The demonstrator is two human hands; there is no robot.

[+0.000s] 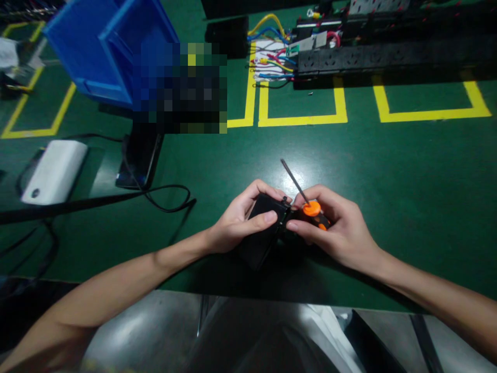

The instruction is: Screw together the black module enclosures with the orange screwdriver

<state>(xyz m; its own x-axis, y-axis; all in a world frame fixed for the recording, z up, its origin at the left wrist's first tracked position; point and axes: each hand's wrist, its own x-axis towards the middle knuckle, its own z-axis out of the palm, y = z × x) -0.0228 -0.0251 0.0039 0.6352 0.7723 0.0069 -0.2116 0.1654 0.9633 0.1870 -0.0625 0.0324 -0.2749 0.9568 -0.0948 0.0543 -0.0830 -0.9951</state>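
My left hand [248, 217] is closed round a black box-shaped part [261, 228], its thumb lying across the top face. Small metal bits show at the part's right edge. My right hand [337, 223] holds a screwdriver [311, 209] with an orange and black handle against the palm, the shaft pointing up and to the left, away from the part. The right thumb and forefinger reach to the right edge of the black part; whether they pinch something small there is hidden.
Blue bins [112, 52] stand at the upper left, near a pixelated patch. A white power bank [56, 171], a dark phone [140, 155] and looping black cables lie left. Black strip assemblies [365, 61] with coloured wires line the back of the green table [217, 166].
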